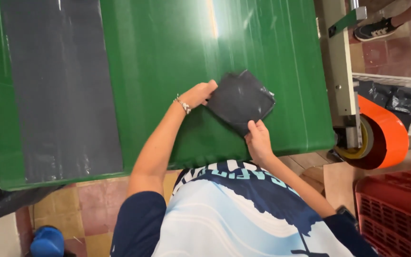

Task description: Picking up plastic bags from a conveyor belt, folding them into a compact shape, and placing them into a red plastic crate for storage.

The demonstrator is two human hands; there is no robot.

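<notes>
Right hand (258, 138) pinches the near corner of the folded black plastic packet (240, 101); left hand (200, 93) grips its left corner. Packet lies diamond-wise on the green table (158, 57), just beyond both hands. Farther right, an orange tape roll (381, 138).

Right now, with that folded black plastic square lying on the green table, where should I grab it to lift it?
Pinch the folded black plastic square at two opposite corners, from the near side. It lies flat and turned like a diamond, so its corners stick out; the left hand and right hand are already there.
</notes>
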